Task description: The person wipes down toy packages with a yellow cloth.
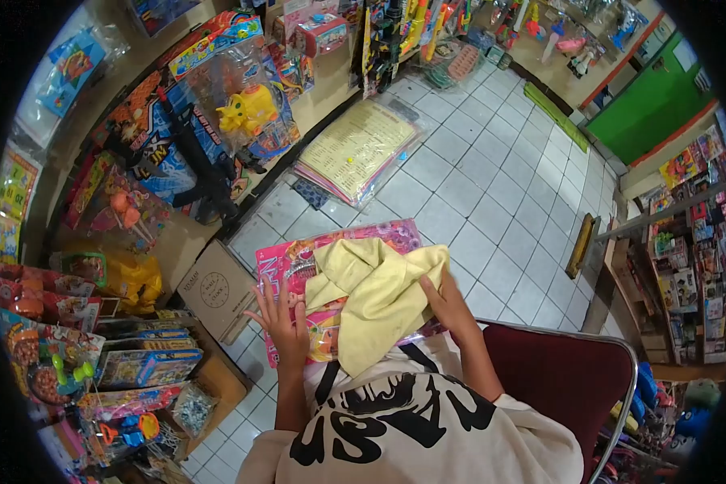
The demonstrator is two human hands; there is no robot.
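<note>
A pink packaged toy set (403, 231) with printed figures lies across my lap. Over its middle is spread a crumpled pale yellow cloth (371, 282), which hides much of the package. My left hand (281, 323) rests on the package's left side, fingers spread and holding nothing. At the cloth's right edge, my right hand (450, 305) grips the fabric, with the thumb on top and the other fingers mostly hidden.
I sit on a dark red chair (544, 379) with a metal frame. A cardboard box (216, 294) stands at my left near hanging toys. Stacked plastic-wrapped sheets (359, 149) lie on the tiled floor (460, 177) ahead. Shelves (678, 274) line the right.
</note>
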